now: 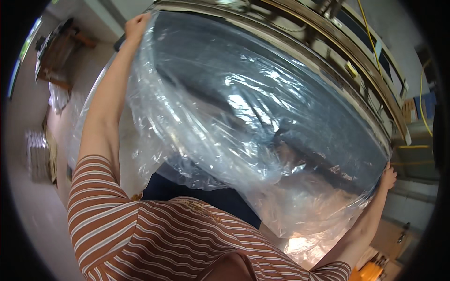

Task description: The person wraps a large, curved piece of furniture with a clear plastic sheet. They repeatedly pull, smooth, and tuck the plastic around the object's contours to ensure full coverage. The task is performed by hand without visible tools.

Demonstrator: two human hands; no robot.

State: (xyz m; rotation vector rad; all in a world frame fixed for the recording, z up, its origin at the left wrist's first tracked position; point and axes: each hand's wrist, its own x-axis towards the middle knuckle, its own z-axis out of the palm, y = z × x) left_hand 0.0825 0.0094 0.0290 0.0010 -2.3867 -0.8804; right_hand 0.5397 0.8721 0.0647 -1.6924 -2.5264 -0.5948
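Note:
A wide clear plastic sheet (pixel 206 136) stretches between my two hands, wrinkled and shiny. Its near part hangs in loose folds in front of my body. Behind or beneath the film is a broad dark grey surface (pixel 197 37); whether the film touches it all over, I cannot tell. My left hand (pixel 137 25) is closed on the sheet at the far left corner, arm stretched out. At the right end, my right hand (pixel 388 177) grips the sheet's edge beside the dark surface's corner, its fingers partly bent.
A long machine frame with metal rails (pixel 347 58) runs along the far side of the dark surface. A yellow cord (pixel 370 37) hangs over it. On the left floor stand a wooden table (pixel 58 65) and a stack of wrapped bundles (pixel 39 154). Something orange (pixel 370 271) sits at lower right.

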